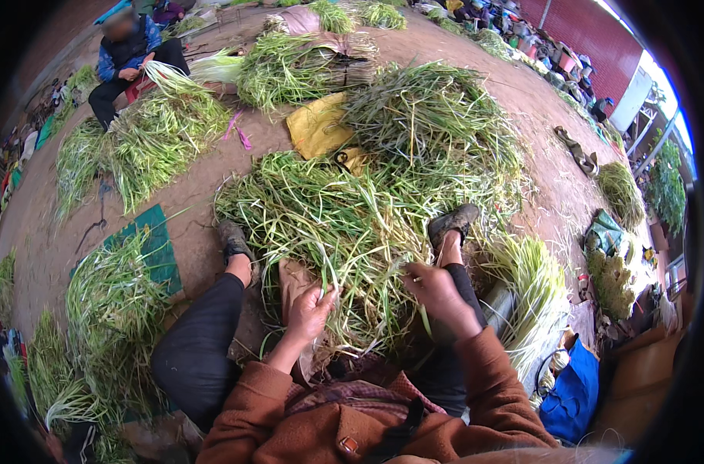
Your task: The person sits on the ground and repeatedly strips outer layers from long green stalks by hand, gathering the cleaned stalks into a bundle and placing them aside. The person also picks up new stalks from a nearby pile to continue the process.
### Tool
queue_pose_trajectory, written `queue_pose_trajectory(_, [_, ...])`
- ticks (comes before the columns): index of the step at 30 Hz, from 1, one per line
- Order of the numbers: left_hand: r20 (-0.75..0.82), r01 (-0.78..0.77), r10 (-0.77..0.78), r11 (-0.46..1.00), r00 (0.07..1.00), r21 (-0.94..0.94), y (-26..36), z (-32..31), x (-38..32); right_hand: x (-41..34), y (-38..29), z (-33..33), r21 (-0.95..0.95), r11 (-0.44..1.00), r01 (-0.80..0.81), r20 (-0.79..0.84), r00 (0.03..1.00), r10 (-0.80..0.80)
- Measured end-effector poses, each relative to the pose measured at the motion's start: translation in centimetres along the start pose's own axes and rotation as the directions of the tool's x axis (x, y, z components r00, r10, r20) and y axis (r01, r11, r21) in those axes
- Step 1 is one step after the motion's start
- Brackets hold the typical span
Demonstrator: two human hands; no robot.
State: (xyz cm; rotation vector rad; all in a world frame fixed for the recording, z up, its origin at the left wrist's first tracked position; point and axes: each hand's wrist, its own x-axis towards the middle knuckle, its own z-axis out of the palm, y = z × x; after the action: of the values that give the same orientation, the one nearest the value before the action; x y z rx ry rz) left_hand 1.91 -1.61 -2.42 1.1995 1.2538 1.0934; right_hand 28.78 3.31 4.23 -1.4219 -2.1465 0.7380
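Note:
Long green leafy stalks [323, 214] lie in a loose pile between my feet and up to my lap. My left hand [314, 310] is closed on a few pale green stalks that stand up from its fingers over the pile. At the pile's right side, near my right shoe, my right hand [436, 290] is slightly blurred, with its fingers bent; whether it grips a stalk I cannot tell. To the right of my leg, a bundle of pale, cleaner stalks [532, 296] lies over a grey rounded object [499, 307].
A darker heap of stalks [433, 122] lies ahead, beside a yellow sack [319, 124]. More stalks [114, 301] rest on a green sheet [157, 243] at left. Another person [128, 58] sits at upper left, holding pale stalks. A blue bag [572, 391] is at lower right.

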Motion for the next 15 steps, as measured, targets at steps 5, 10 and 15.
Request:
queue_pose_trajectory(5, [0.088,0.034,-0.005,0.946,0.996,-0.323,0.5,1.8,-0.9,-0.3,-5.9,7.6,0.718,0.659,-0.224,0.203,0.973,0.110])
queue_pose_trajectory(10, [0.101,0.276,-0.260,0.828,0.960,-0.488,1.9,1.4,-1.5,-0.4,-4.0,10.2,0.916,0.275,-0.292,0.176,0.908,0.380])
queue_pose_trajectory(15, [0.079,0.307,-0.314,0.790,0.946,-0.531,2.0,-1.2,-0.6,-1.4,3.1,6.6,0.979,0.107,-0.176,0.081,0.803,0.590])
